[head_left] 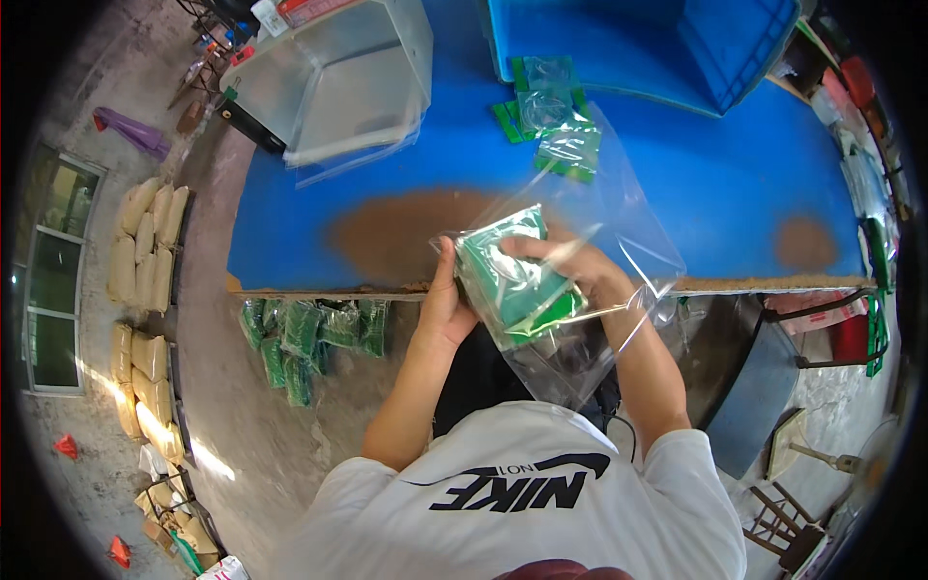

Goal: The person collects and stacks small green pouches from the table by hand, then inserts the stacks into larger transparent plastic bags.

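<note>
Over the table's front edge, a large clear plastic bag (623,208) is spread open with a stack of green-and-clear flat packets (503,275) in it. My left hand (451,304) is closed around the stack's left side through the film, thumb along the edge and fingers underneath. Reaching in from the right, my right hand (575,266) appears to be inside the bag, its fingers bent over the top of the packets. Plastic film wraps across my right wrist. Beyond the bag, several similar green packets (567,150) lie overlapping on the blue table.
A translucent bin (411,48) lies at the back left, with flat clear bags (358,159) at its mouth. The blue crate (710,58) is at the back right. Filled green bags (304,338) rest on the floor below the blue table (280,232); a chair (759,391) stands right.
</note>
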Demonstrator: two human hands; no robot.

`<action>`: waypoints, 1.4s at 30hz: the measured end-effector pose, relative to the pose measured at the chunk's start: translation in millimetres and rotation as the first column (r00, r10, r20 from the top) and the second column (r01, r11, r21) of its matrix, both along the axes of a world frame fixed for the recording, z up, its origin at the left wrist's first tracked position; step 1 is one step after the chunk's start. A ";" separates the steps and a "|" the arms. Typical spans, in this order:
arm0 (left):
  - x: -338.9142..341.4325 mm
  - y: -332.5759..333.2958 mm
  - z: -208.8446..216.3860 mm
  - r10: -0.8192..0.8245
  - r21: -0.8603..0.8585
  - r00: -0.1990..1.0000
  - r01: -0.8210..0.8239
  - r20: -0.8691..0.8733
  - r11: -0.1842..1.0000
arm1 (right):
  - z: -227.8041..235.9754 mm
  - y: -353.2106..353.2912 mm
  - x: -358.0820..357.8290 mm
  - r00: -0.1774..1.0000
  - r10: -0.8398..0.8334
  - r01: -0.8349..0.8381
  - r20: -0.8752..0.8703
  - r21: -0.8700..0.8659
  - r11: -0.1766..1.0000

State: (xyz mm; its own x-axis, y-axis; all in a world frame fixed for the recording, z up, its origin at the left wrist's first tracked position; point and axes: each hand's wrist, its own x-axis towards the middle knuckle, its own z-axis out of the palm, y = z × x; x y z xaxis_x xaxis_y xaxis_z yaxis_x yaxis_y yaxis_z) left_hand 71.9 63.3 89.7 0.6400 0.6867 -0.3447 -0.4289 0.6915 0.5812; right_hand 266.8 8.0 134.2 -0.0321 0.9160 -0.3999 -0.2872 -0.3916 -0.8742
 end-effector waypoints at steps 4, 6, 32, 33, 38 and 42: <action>-8.6 12.3 -2.7 0.024 -0.132 0.993 -0.008 0.117 0.991 | -5.4 21.1 5.7 0.964 -0.029 0.003 -0.266 -0.098 0.995; -11.8 20.9 -1.8 0.125 -0.201 0.991 -0.114 0.042 0.973 | -12.9 24.0 -3.4 0.841 -0.171 0.127 -0.513 -0.119 0.985; -110.8 113.9 24.6 0.289 0.306 0.776 -0.130 -0.561 0.943 | -44.2 27.1 -91.4 0.960 -0.182 0.223 -0.213 0.187 0.957; -126.3 123.3 19.3 0.304 0.310 0.771 -0.145 -0.559 0.939 | -47.0 12.8 -99.3 0.989 -0.011 0.040 -0.144 0.201 0.979; -123.7 152.9 48.8 0.475 0.623 0.420 0.642 -0.773 0.447 | -7.9 -55.9 -74.5 0.810 0.586 -0.561 -0.016 0.271 0.782; -66.4 138.3 27.4 0.838 0.488 0.318 0.870 -0.443 -0.071 | -8.3 30.2 1.8 0.865 -0.172 -0.049 0.471 0.422 0.905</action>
